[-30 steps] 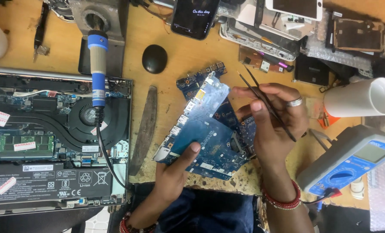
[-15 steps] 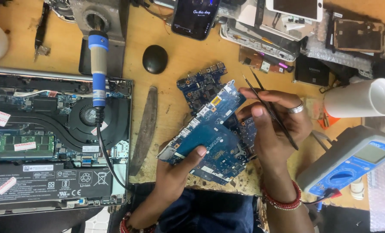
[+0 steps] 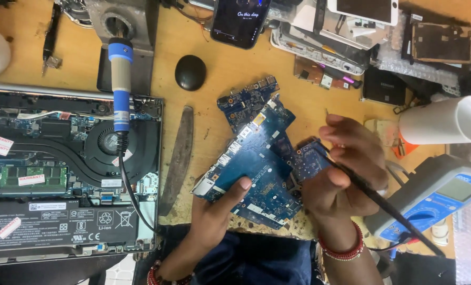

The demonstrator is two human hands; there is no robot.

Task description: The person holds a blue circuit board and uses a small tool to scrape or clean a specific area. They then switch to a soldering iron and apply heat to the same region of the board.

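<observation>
**Now: two hands, a stack of blue boards**

Clearly, the head view, the only one, looks down on a cluttered wooden desk (image 3: 230,84). Two hands work at its near edge. The left hand (image 3: 214,211) grips a blue circuit board (image 3: 254,158), its thumb pressed on the upper face and its other fingers hidden beneath. That board is tilted and lies over at least two more blue boards, one poking out above (image 3: 243,100) and one to the right (image 3: 309,158). The right hand (image 3: 341,169) has its fingers closed around one pair of black tweezers (image 3: 388,208), whose long end runs down and right across a blue multimeter (image 3: 436,198).

Around them, one of each: an opened laptop (image 3: 61,184) with its fan and battery bare at the left, a blue-handled soldering iron (image 3: 121,84) resting in its stand above the laptop, a round black puck (image 3: 190,72), a dark phone (image 3: 241,21) with its screen lit, and a white cup (image 3: 444,120) lying on its side. Phone parts crowd the far right corner.
</observation>
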